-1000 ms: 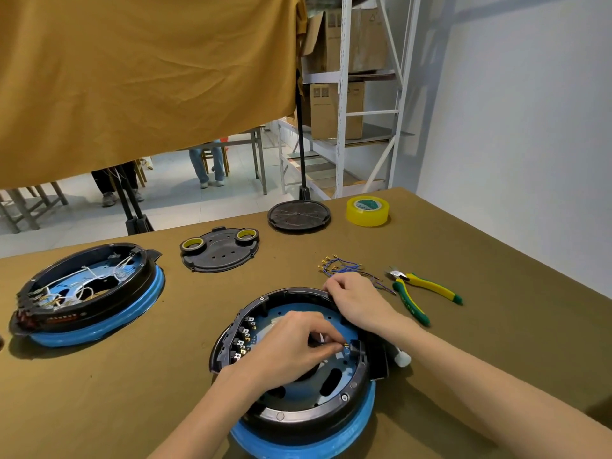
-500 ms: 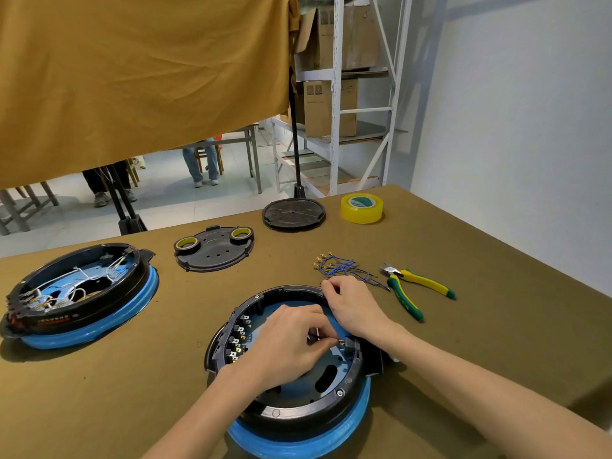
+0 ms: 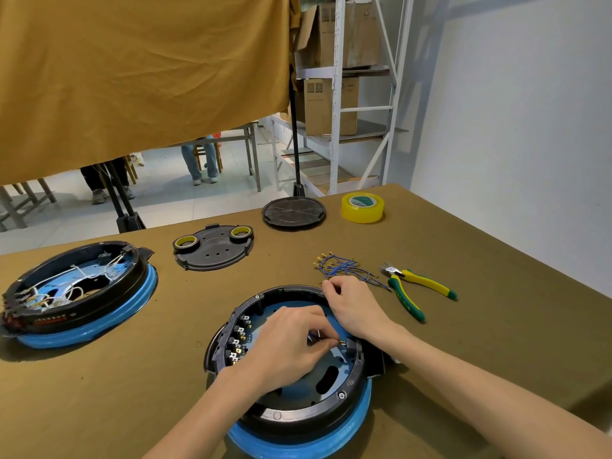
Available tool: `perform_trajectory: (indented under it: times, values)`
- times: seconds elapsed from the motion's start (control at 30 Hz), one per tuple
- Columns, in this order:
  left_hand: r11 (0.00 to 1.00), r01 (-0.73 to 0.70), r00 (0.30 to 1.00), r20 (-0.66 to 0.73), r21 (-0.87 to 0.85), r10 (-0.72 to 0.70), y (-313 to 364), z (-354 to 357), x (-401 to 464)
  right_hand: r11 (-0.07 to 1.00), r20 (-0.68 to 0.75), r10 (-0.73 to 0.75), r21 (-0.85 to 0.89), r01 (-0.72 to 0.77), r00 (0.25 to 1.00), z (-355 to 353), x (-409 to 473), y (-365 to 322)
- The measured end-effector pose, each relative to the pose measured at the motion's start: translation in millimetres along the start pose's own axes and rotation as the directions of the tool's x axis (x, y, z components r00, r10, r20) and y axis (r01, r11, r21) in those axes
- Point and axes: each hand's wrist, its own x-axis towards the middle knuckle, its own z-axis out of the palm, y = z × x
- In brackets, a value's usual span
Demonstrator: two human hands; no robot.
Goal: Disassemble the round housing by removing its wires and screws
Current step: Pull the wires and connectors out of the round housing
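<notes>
You had a pile of blue wires (image 3: 344,267) already out on the tabletop (image 3: 463,326), left hand (image 3: 288,346) fingers (image 3: 326,341) pinching another terminal inside the round housing (image 3: 298,405), screws still in.

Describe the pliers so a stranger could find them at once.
Start at the round housing nearest the person, then look right past the loose blue wires. The pliers lie on the table there, the only tool with yellow-and-green handles.

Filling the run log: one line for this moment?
left hand pinches brass wire terminal | right hand rests on round black housing
</notes>
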Motion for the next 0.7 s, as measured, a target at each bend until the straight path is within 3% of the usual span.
perform_trajectory:
  times: [0.57,0.7]
  values:
    - [1.000,0.022,1.000,0.021,0.009,-0.022,-2.1,0.0,-0.8,1.000,-0.021,-0.005,-0.014,0.004,1.000,0.7,0.0,0.2]
    - [0.992,0.039,0.982,-0.180,-0.119,-0.060,-2.6,-3.8,-3.3,1.000,-0.003,0.006,0.010,-0.006,1.000,0.4,0.0,1.1]
